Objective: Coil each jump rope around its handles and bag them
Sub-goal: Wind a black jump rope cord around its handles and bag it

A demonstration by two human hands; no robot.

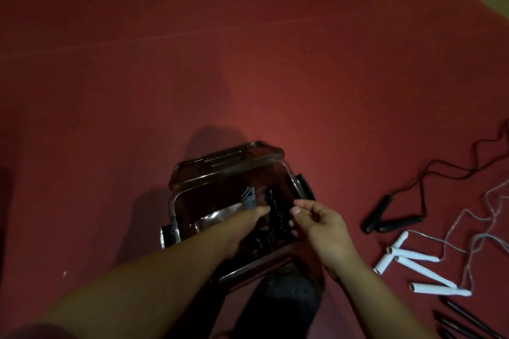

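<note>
Hands, left [242, 224] and right [319, 224], hover apart and relaxed over a coiled black rope [276, 217] inside the clear bin [298, 187]; seat it flat, keeping coils tight.

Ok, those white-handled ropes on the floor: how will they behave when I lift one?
The white handles look rigid and round, so may roll. Their clear cords lie in loose tangled loops, so probably floppy, likely dragging the neighbouring rope along.
</note>
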